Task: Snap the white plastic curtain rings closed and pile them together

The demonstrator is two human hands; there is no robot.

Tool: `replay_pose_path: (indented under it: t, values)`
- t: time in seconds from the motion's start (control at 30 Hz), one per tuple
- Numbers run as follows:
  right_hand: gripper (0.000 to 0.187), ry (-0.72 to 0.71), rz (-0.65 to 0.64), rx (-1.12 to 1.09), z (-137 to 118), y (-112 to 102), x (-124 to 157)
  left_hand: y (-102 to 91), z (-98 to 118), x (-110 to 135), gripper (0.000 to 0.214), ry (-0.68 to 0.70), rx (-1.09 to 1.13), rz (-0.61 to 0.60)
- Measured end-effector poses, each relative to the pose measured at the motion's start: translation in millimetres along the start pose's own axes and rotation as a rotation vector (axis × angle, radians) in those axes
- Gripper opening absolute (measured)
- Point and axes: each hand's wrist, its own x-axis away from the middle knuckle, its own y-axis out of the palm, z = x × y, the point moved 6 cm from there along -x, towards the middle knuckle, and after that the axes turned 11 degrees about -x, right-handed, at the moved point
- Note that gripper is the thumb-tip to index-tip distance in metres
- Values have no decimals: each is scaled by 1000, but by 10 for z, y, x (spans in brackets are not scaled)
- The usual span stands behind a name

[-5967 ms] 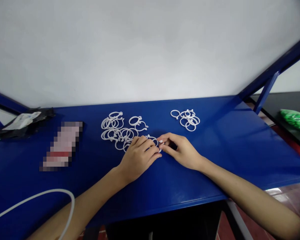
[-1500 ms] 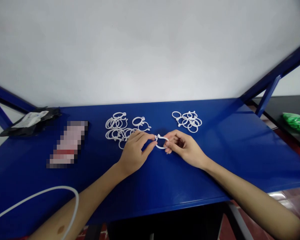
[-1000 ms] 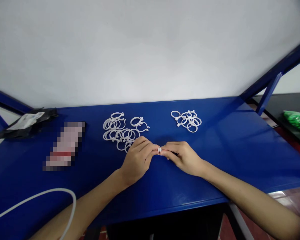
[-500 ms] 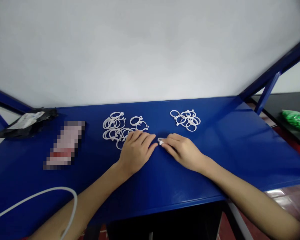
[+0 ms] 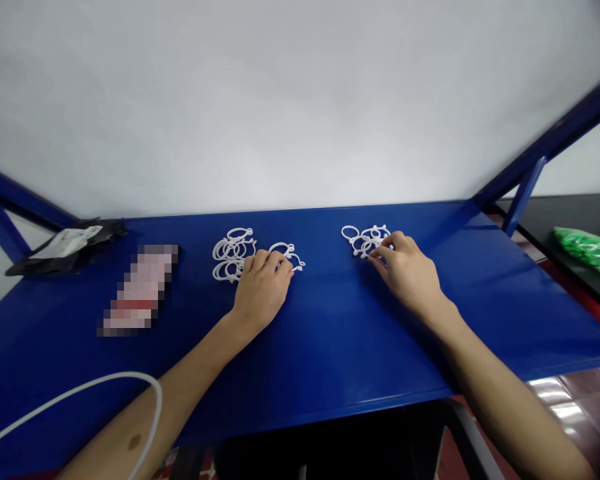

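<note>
So there's a blue table (image 5: 320, 347) pushed up to a plain pale wall (image 5: 280, 100), with small white rings on it in two batches, most of them showing tiny knobs or eyelets. The left batch of white rings (image 5: 233, 250) is overlapping and messy, and the left hand (image 5: 263, 287) is palm-down over its near right side, fingers bent and close together. That hand hides whatever is underneath, so I can't tell if it's got a ring or is just touching some. A couple of rings poke out past its fingertips, one lying flat and one looking like an open loop. The right hand (image 5: 376, 255) is at the near edge of the right batch of white rings (image 5: 367, 237), thumb and index brought in narrow right at a ring, but honestly can't tell if it's gripping it. Over on the left there's a pixelated flat pinkish rectangle (image 5: 140, 280), then a black plastic package (image 5: 93, 243) with a white label near the back corner. A white cable (image 5: 105, 379) loops across the left forearm. Far right, a bag of green stuff (image 5: 587, 250) sits on a separate black surface (image 5: 535, 213).
</note>
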Motion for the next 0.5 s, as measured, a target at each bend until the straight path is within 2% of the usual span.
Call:
replay_pose_path:
  t: [0.27, 0.5]
  values:
    - [34, -46, -45, 67, -39, -90, 40, -67, -48, 10, 16, -97, 113, 77]
    - [27, -25, -81, 42, -34, -23, 20, -54, -176, 35, 15, -286, 298, 46]
